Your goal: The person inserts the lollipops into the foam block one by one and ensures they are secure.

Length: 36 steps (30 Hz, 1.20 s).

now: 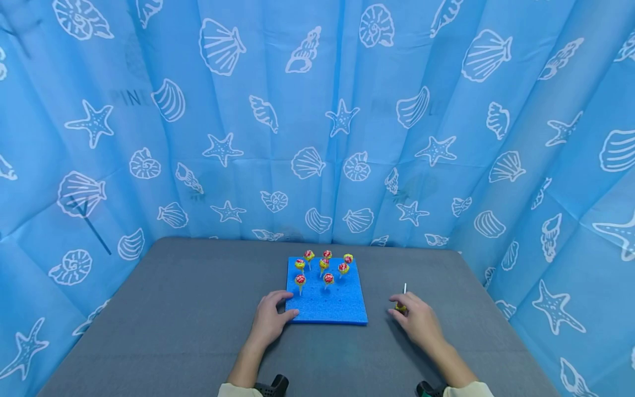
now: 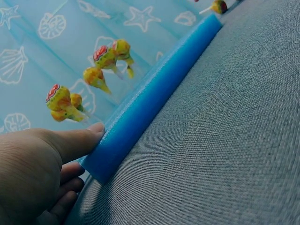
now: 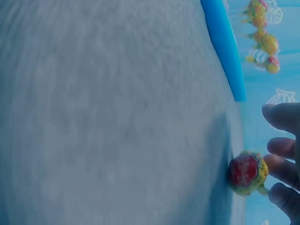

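Observation:
A square blue foam board [image 1: 327, 309] lies on the table, with several lollipops [image 1: 328, 279] in red and yellow wrappers standing in it on their sticks. At the board's left edge rests my left hand [image 1: 270, 317]; its thumb [image 2: 86, 143] touches the near corner, while the other fingers lie loosely beside the edge, partly hidden. Right of the board, my right hand [image 1: 416, 320] reaches over one more lollipop [image 3: 246, 173]. That lollipop lies at the table surface with its white stick [image 1: 405, 288] pointing away. Its wrapped head shows between my spread thumb and fingers, close to the fingertips.
A grey cloth covers the table [image 1: 208, 309]. Behind it and along both sides hangs a blue curtain [image 1: 317, 138] printed with white shells and starfish. The standing lollipops are grouped on the board's far half, a few leaning.

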### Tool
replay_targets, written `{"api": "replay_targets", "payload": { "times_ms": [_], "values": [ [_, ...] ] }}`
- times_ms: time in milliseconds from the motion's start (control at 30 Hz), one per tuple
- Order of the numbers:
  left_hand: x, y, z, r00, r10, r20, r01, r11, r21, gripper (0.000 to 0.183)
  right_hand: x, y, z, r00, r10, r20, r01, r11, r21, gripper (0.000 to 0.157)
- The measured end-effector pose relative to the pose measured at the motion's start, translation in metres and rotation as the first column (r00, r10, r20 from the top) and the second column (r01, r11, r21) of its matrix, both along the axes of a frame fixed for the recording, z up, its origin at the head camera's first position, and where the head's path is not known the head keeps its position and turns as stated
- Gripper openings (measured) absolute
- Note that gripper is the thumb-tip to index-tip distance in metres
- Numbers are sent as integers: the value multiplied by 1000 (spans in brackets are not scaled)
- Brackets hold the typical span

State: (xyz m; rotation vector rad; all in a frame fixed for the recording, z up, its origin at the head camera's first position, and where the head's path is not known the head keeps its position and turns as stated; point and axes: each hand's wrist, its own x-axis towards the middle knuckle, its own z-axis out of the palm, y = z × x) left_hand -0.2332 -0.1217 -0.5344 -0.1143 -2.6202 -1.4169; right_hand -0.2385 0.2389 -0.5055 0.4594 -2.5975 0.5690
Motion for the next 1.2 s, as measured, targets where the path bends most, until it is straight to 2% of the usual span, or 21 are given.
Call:
{"api": "replay_targets", "payload": {
  "times_ms": [300, 567, 733, 1200],
  "values": [
    [0, 0, -1, 1000, 3, -1, -3, 1000, 0, 38, 1, 15, 5, 992, -41, 117, 39, 999, 24, 23],
    [-1, 1, 0, 1000, 7, 11, -7, 1000, -5, 38, 3, 23, 6, 984, -52, 168, 38, 996, 84, 21],
    [-1, 1, 1, 1000, 9, 14, -9, 1000, -6, 39, 5, 28, 5, 972, -64, 228, 38, 993, 116, 19],
    [-1, 1, 1, 999, 21, 25, -20, 1000, -13, 39, 4, 32, 7, 919, 23, 393, -66, 993, 98, 21]
  ]
}}
